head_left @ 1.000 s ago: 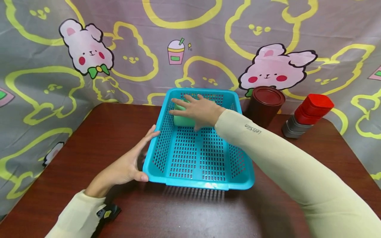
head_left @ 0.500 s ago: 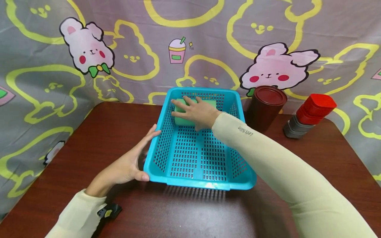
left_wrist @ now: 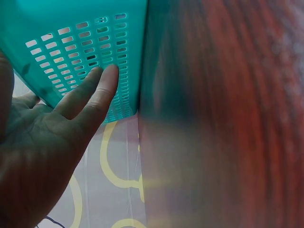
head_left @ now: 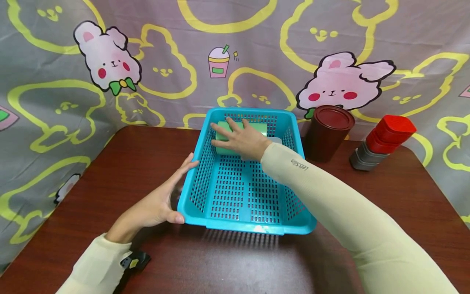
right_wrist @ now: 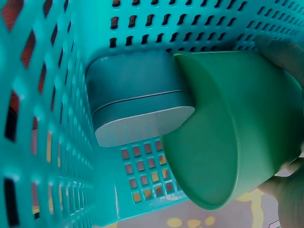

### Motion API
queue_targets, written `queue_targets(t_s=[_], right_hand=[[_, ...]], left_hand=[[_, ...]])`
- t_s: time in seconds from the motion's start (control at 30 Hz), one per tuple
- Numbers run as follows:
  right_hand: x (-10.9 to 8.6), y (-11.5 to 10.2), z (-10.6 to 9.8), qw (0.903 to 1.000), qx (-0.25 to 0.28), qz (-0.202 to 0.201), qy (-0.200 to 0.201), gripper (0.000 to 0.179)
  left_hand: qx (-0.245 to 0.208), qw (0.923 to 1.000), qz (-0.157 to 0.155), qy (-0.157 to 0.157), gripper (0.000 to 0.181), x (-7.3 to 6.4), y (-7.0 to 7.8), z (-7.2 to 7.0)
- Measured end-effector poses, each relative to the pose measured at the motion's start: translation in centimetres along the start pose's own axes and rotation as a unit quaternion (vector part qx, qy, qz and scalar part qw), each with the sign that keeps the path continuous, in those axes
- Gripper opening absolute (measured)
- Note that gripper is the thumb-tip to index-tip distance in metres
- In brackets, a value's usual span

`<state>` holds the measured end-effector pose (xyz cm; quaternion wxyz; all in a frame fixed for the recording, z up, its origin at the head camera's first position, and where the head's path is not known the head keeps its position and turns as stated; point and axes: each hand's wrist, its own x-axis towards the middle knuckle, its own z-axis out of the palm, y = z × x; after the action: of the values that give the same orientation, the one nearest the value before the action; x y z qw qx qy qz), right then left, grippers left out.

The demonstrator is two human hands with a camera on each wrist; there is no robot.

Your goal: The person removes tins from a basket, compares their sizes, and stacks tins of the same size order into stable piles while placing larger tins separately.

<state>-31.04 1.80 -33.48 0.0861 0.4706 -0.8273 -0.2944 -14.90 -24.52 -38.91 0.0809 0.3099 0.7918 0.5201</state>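
A turquoise plastic basket (head_left: 244,226) with slotted walls sits in the middle of the table. My left hand (head_left: 156,208) is spread along its left side, thumb at the near corner and fingertips at the rim. Straight fingers (left_wrist: 97,97) touch the slotted wall from outside in the left wrist view. Inside the far end lies a green plastic container (right_wrist: 266,109) on its side, with a rounded flat end. My right hand (head_left: 244,141) grips it from above, fingers fanned across it. Beside it lies a two-part box (right_wrist: 142,126) with a pale flat face, mostly hidden by the hand in the head view.
Right of the basket stands a dark red lidded canister (head_left: 328,134). Farther right is a stack of red cups (head_left: 391,134) on grey ones (head_left: 367,157). A patterned cloth (head_left: 220,36) hangs behind the wooden table (head_left: 235,269). A black strap (head_left: 139,261) shows by the left wrist.
The right forearm has shifted slightly to the left, and the pale box beside the right hand has come into sight. The left hand and the basket have stayed in place.
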Motion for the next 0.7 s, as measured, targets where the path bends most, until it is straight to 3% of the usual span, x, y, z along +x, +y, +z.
queue_targets(t_s=[0.7], right_hand=[[0.20, 0.05, 0.23, 0.9995, 0.009, 0.012, 0.026, 0.092]], left_hand=[[0.010, 0.9999, 0.003, 0.007, 0.118, 0.04, -0.10, 0.01]])
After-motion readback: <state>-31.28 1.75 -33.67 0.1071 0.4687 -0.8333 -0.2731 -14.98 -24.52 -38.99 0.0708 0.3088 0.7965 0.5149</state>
